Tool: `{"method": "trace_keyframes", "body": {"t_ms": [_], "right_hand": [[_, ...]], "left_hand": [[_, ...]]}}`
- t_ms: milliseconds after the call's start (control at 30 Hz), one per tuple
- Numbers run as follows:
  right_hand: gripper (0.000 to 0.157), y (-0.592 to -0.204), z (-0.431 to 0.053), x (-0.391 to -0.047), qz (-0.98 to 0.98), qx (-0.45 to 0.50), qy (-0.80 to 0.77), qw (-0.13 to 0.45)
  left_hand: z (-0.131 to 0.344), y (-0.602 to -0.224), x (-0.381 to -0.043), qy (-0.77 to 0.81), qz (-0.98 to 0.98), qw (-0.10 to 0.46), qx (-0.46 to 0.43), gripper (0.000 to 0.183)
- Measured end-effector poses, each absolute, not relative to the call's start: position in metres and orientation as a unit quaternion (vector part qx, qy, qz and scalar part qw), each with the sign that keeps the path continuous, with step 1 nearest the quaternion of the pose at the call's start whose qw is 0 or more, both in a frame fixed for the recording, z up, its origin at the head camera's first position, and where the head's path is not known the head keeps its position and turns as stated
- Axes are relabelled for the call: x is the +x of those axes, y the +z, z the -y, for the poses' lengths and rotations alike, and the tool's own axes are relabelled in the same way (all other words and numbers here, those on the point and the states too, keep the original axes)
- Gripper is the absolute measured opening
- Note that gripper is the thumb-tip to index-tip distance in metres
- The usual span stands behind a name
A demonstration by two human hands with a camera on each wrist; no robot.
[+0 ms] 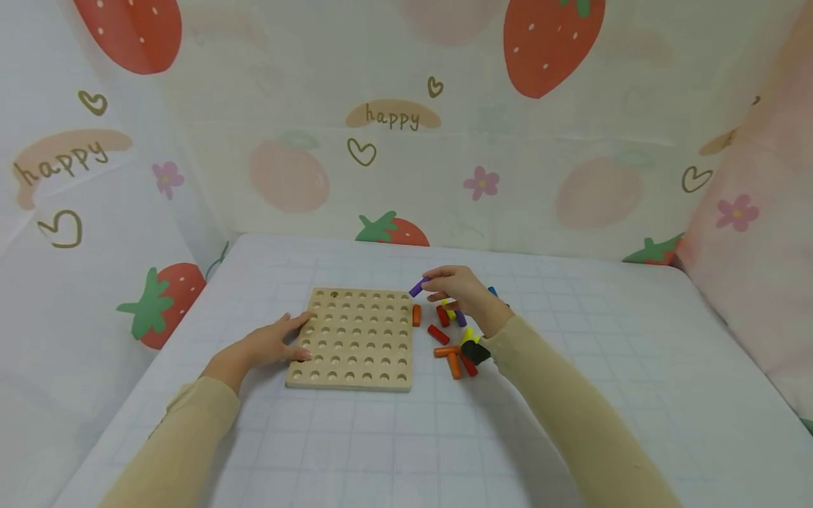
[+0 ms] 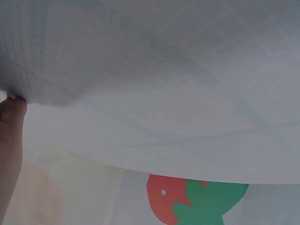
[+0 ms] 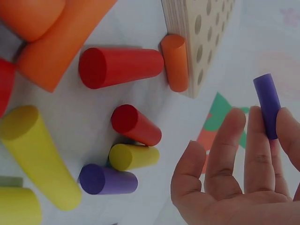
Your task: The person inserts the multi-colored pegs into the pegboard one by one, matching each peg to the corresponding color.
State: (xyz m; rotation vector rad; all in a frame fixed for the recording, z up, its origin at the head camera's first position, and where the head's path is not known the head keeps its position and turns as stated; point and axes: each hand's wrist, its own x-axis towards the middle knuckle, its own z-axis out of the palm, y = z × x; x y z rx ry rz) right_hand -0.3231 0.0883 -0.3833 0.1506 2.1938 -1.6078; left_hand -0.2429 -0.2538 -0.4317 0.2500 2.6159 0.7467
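A square wooden board (image 1: 358, 339) with rows of round holes lies flat on the table. My left hand (image 1: 273, 342) rests at its left edge, thumb and fingers spread along that side; the left wrist view catches only one of its fingers (image 2: 13, 119). My right hand (image 1: 459, 288) is raised past the board's far right corner. Between thumb and fingers it pinches a purple peg (image 3: 268, 105), held tilted in the air. Below that hand lie loose pegs: a red peg (image 3: 121, 67), a yellow peg (image 3: 42, 157) and another purple peg (image 3: 108, 179).
An orange peg (image 1: 416, 315) lies close against the board's right side. More orange pegs (image 1: 454, 365) and a dark piece (image 1: 475, 351) lie nearer the right forearm. A white gridded cloth covers the table (image 1: 356, 444); a printed curtain (image 1: 406, 183) hangs behind it.
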Motion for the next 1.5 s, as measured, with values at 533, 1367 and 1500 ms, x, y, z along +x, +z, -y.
{"method": "trace_keyframes", "body": {"t_ms": [533,1367,1500], "right_hand": [[0.031,-0.389,-0.064,-0.33,-0.786,0.051,-0.581,0.203],[0.023,-0.405,-0.022,-0.348,-0.794,0.028,-0.581,0.178],[0.022,-0.408,-0.018,-0.349,-0.789,0.042,-0.587,0.178]], "left_hand": [[0.253,-0.428,-0.24,0.262,-0.939,0.205,0.086,0.098],[0.256,-0.432,-0.246,0.266,-0.939,0.199,0.09,0.098],[0.256,-0.433,-0.246,0.264,-0.939,0.196,0.097,0.097]]}}
